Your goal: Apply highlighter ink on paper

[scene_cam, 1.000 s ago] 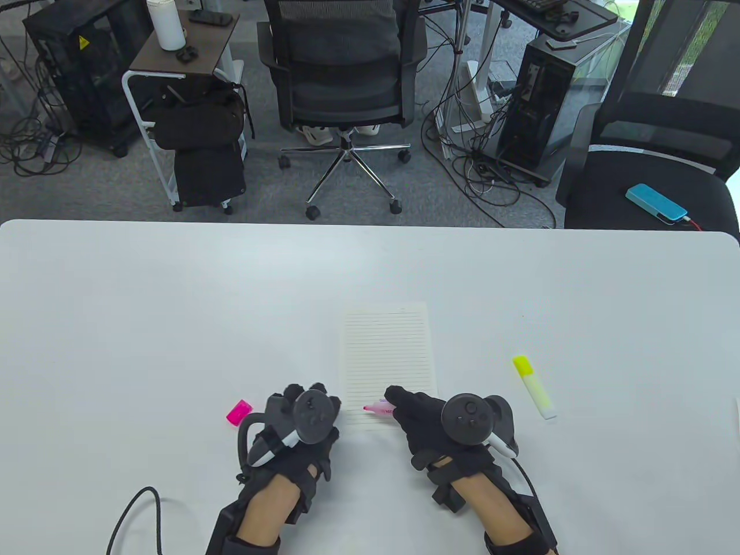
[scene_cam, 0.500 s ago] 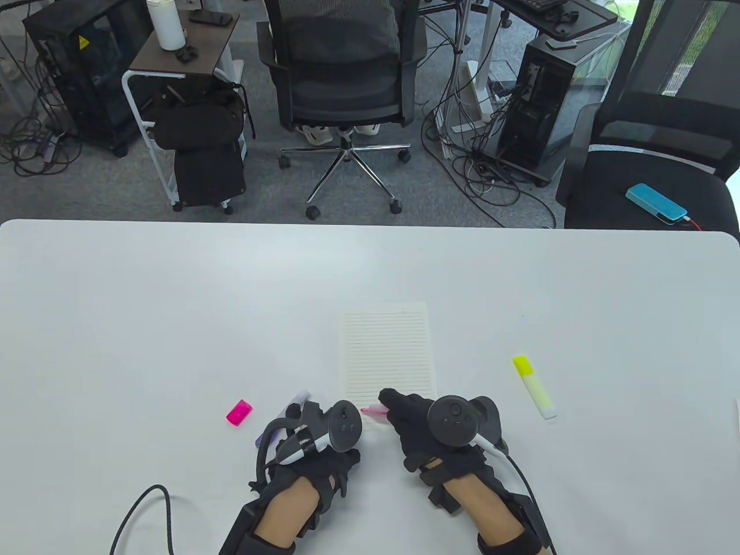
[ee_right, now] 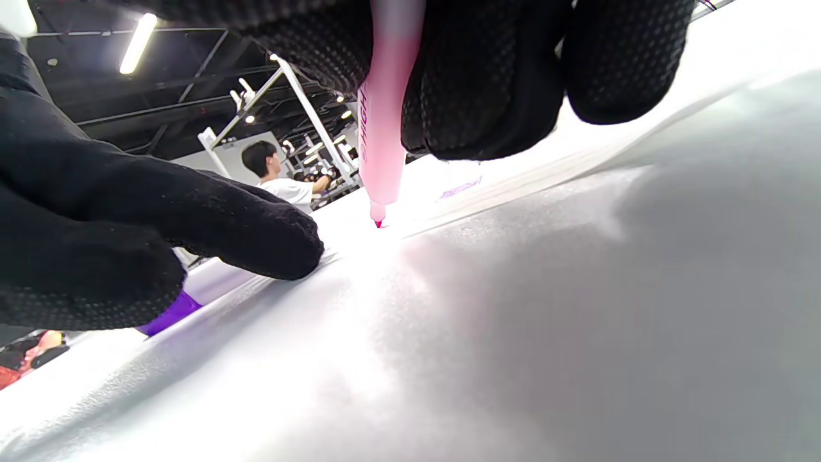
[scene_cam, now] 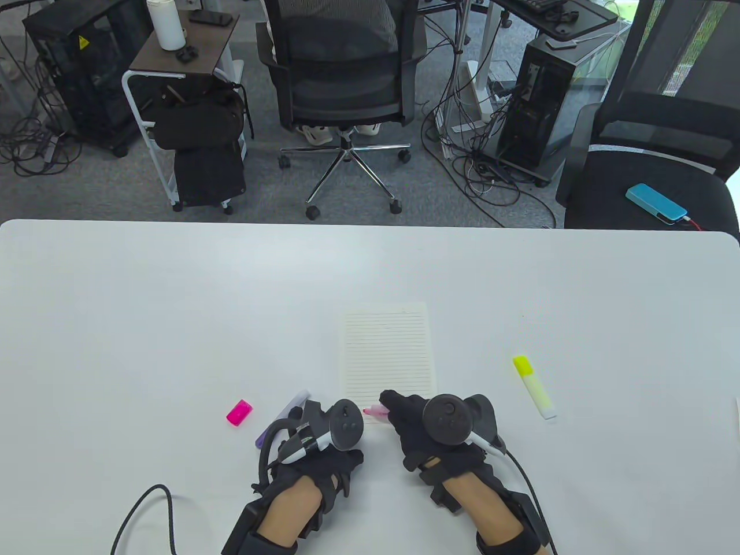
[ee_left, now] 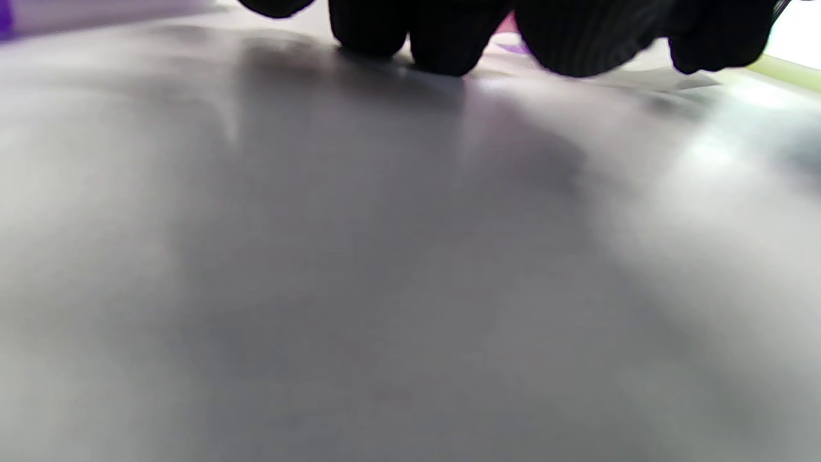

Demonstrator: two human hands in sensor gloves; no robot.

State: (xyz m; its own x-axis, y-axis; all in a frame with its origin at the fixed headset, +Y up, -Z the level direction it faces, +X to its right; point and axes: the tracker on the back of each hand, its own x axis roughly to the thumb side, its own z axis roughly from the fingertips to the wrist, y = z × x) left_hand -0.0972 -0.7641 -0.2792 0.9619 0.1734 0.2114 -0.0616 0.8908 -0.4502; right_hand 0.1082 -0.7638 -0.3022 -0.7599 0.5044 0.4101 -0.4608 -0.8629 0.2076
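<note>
1. At the far left of the white table (scene_cam: 115, 300), a pink highlighter cap (scene_cam: 239, 413) lies alone, at about 9 o'clock from the left hand.
2. Just right of the cap, a purple highlighter (scene_cam: 283, 417) lies slanted on the table, its lower end hidden under the left hand's tracker.
3. The left hand (scene_cam: 315, 457) rests on the table near the bottom edge, at 7 o'clock from the paper; in the left wrist view its gloved fingers (ee_left: 442, 38) curl down onto the surface. Whether it grips anything I cannot tell.
4. The lined paper (scene_cam: 388, 352) lies flat at the middle of the table, its bottom-left corner between the two hands.
5. The pink highlighter (scene_cam: 376, 411) is pinched in the right hand (scene_cam: 430, 430), whose fingers are closed round its barrel. The uncapped tip points toward 9 o'clock and sits at the paper's bottom-left corner; in the right wrist view the tip (ee_right: 378, 222) appears to touch the sheet's edge.
6. A yellow highlighter (scene_cam: 535, 386), capped, lies on the table at 3 o'clock from the paper, well apart from the right hand.
</note>
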